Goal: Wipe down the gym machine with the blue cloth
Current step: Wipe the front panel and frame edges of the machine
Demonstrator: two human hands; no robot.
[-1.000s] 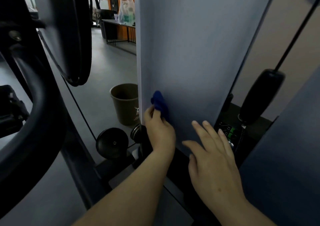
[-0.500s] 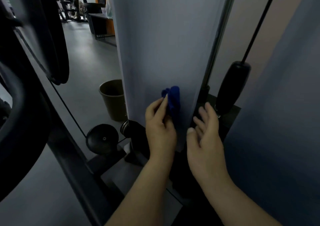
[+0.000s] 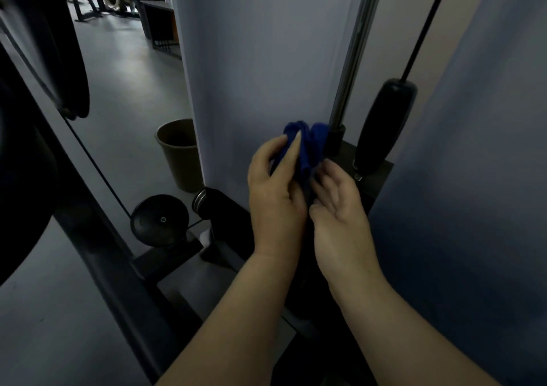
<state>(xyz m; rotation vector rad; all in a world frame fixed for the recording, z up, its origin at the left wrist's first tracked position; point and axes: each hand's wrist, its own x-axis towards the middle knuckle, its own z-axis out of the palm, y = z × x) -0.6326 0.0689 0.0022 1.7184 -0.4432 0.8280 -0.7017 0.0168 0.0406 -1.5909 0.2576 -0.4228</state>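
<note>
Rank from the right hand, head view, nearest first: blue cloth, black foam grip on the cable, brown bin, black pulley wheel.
From the right hand:
1. blue cloth, touching its fingers, just above.
2. black foam grip, up and to its right.
3. brown bin and black pulley wheel, both far to its left past the left hand; too close to call.

Both hands are held close together at the bottom right corner of the grey panel [image 3: 266, 60], so little room is left between them. Just to the right, the way is blocked by a shiny metal rod [image 3: 352, 60] and a black handle [image 3: 381, 125] hung on a thin cable [image 3: 426, 24]. Open floor [image 3: 124, 83] is seen to the left, where a brown bin [image 3: 177, 154] and a black wheel [image 3: 159, 220] are found.
</note>
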